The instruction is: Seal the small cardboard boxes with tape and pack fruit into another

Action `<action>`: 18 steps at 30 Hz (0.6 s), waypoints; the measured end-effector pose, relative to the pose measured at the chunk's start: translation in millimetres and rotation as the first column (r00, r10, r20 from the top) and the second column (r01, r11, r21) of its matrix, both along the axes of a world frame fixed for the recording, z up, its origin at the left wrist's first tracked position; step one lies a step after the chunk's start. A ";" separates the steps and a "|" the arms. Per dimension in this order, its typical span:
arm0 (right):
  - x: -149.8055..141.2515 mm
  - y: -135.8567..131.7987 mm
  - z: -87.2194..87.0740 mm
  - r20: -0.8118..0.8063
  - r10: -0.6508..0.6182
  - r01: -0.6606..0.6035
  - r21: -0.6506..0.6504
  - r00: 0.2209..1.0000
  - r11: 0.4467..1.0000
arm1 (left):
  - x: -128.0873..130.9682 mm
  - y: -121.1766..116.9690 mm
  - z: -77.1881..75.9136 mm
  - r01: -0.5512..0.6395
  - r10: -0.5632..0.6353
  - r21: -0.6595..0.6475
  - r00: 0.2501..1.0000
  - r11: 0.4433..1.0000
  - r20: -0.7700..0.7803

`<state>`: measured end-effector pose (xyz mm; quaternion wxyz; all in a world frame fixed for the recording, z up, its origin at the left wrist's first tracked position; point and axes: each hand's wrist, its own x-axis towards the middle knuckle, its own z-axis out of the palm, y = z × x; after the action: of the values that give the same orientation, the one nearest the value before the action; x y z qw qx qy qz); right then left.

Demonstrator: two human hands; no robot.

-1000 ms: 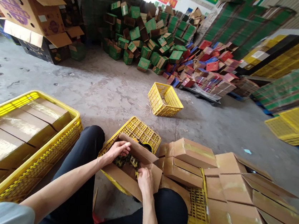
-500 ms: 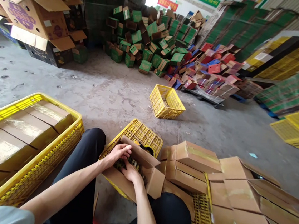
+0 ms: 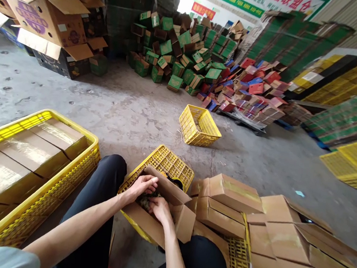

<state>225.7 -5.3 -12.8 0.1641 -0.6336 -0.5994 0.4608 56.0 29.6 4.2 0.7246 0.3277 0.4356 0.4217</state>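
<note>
An open cardboard box (image 3: 184,223) sits on an upturned yellow crate (image 3: 173,163) between my knees, its flaps standing up. Dark, mottled green-and-yellow things lie inside, mostly hidden by my hands, so their kind is unclear. My left hand (image 3: 143,187) is over the box's far left edge, fingers curled and closed; anything in them cannot be made out. My right hand (image 3: 161,209) reaches into the box with fingers drawn together at the mottled contents, and what they pinch is hidden. Behind the raised flap, a black curved object with an orange part (image 3: 177,183) shows partly.
On the left stands a large yellow crate (image 3: 95,141) of taped cardboard boxes (image 3: 28,147). Stacked cardboard boxes (image 3: 285,245) sit on yellow crates at right. Ahead on the concrete floor is another yellow crate (image 3: 200,128); green boxes (image 3: 174,82) and red-blue boxes (image 3: 251,88) are heaped beyond.
My right hand has moved from the box's right end leftward and farther in, close to my left hand. The left hand stays nearly in place. The view has tilted up slightly.
</note>
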 end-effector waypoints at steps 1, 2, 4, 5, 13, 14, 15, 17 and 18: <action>5.9 -1.4 7.6 -0.031 -0.013 0.013 -0.008 0.999 1.000 | -0.7 0.1 -0.8 -0.005 0.005 0.010 1.000 1.000 -0.006; 12.8 -3.0 16.0 -0.058 -0.024 0.023 -0.017 0.998 1.000 | -1.4 0.1 -1.6 -0.006 0.006 0.027 1.000 1.000 -0.013; 28.6 -6.8 33.8 -0.098 -0.054 0.053 -0.013 0.994 0.999 | -2.7 -1.1 -2.5 0.010 -0.008 0.081 1.000 0.997 -0.029; 36.7 -8.9 42.2 -0.121 -0.076 0.076 -0.005 0.990 0.997 | -3.2 -2.3 -2.4 0.024 -0.020 0.110 0.999 0.994 -0.038; 57.3 -28.7 55.2 -0.441 -0.322 0.338 -0.046 0.838 0.940 | -0.9 -17.6 1.2 0.364 -0.375 0.124 0.924 0.923 0.080; 53.9 -30.4 51.3 -0.451 -0.334 0.354 -0.043 0.828 0.934 | -0.4 -18.1 0.5 0.354 -0.363 0.120 0.930 0.927 0.064; 50.2 -31.6 47.4 -0.451 -0.338 0.363 -0.033 0.826 0.931 | 0.0 -18.1 -0.7 0.333 -0.340 0.112 0.939 0.936 0.046; 44.0 -32.5 40.9 -0.433 -0.347 0.381 -0.009 0.832 0.925 | 0.9 -17.3 -3.9 0.283 -0.286 0.098 0.958 0.954 0.022; 42.0 -32.3 38.6 -0.426 -0.360 0.397 -0.002 0.830 0.918 | 1.4 -16.8 -5.8 0.260 -0.263 0.095 0.965 0.961 0.016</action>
<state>267.7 -37.7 25.8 0.4036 -0.6186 -0.4322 0.5174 57.4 12.8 -1.6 0.7642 0.4092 0.3582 0.3467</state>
